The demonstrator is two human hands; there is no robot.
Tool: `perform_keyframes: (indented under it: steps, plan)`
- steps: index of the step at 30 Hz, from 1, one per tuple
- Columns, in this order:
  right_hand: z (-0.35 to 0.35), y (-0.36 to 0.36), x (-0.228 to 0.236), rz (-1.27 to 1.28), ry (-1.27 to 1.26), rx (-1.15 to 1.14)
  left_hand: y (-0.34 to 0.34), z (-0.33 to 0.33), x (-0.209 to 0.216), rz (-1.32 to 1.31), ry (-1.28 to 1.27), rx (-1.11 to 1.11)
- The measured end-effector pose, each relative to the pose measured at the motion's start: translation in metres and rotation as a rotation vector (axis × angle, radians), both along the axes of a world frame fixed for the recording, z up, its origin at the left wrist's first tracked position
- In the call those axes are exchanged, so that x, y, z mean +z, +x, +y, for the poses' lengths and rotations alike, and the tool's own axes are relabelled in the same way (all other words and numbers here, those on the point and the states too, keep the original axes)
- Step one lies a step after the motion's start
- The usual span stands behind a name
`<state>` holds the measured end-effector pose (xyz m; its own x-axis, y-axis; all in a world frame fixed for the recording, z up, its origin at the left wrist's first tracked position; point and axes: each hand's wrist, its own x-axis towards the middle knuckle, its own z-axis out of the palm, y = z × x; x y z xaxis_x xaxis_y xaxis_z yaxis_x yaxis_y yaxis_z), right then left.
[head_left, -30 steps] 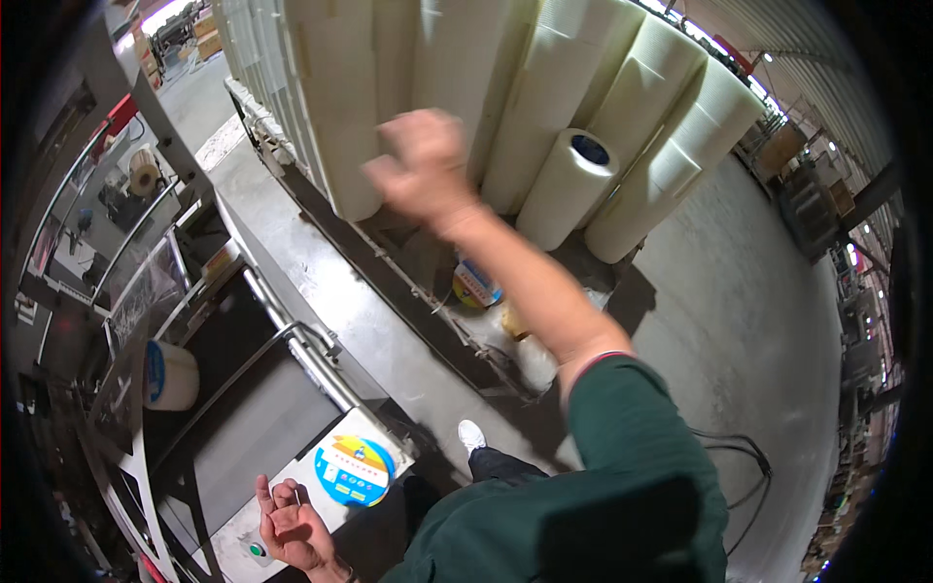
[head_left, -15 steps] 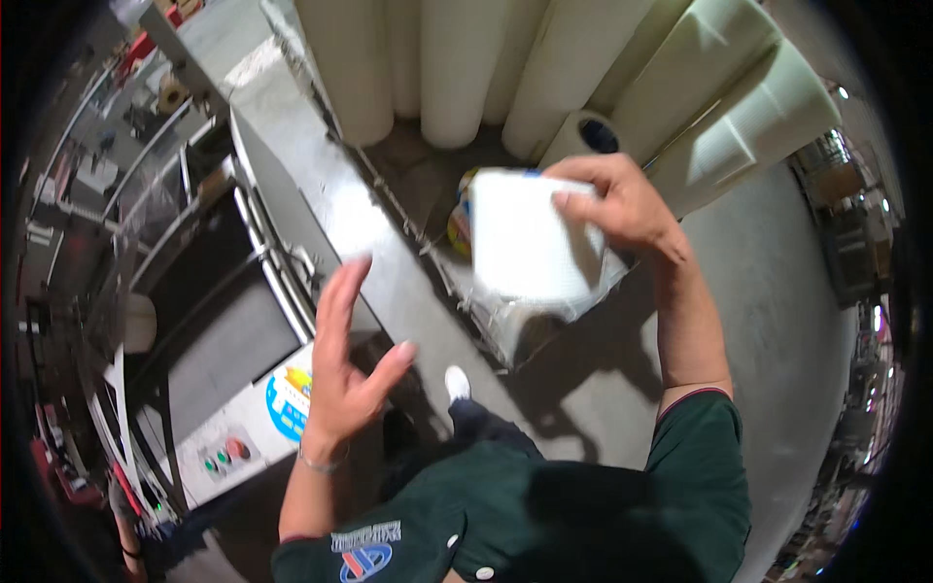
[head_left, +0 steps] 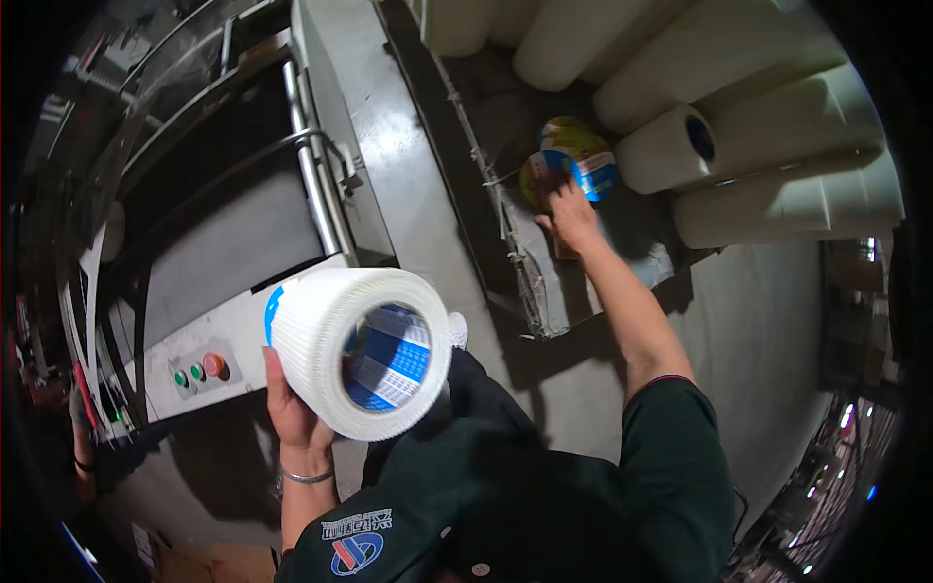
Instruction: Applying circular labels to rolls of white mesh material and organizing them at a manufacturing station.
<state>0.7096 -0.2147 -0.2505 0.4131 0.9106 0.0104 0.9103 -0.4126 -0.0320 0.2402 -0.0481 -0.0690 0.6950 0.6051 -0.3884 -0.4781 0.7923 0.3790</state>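
Note:
A thick roll of white mesh tape (head_left: 311, 330) rests in my left hand (head_left: 295, 413), which grips it from the left and below. Its hollow core, lined with blue and white print, faces up toward me. Farther off to the right, my right hand (head_left: 571, 216) reaches down to a blue and yellow round label (head_left: 537, 172). The fingers lie over this label with the thumb apart, though the fingertips are dim. More round labels (head_left: 593, 160) overlap just behind it on a low, dark platform (head_left: 486, 97).
Large white rolls (head_left: 777, 199) lie and stand along the platform's far side, with a smaller roll (head_left: 666, 151) among them. To the left is a machine with a dark belt (head_left: 238, 233), metal bars and a red button (head_left: 213, 365). Grey floor (head_left: 768, 321) extends to the right.
The mesh roll has passed from my right hand to my left. My right hand has moved onto the round labels. The view has shifted, and the label formerly beside the machine's buttons is out of sight there.

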Motion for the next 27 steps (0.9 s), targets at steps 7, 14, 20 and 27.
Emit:
perform_keyframes:
  steps: [7, 14, 20, 27]
  plan:
    - [0.026, -0.006, 0.013, -0.197, -0.220, 0.068, -0.039, 0.014, 0.024, 0.442, -0.040, 0.371]
    - [0.027, 0.024, 0.006, -0.197, -0.148, 0.205, -0.070, 0.021, 0.020, 0.327, -0.063, 0.386]
    - [0.093, -0.111, 0.140, 0.037, 0.509, 0.150, -0.083, 0.026, 0.006, -0.049, -0.132, 0.237]
    - [0.130, -0.339, 0.284, 0.250, 0.655, 0.639, -0.063, 0.045, 0.022, -0.113, -0.182, 0.269]
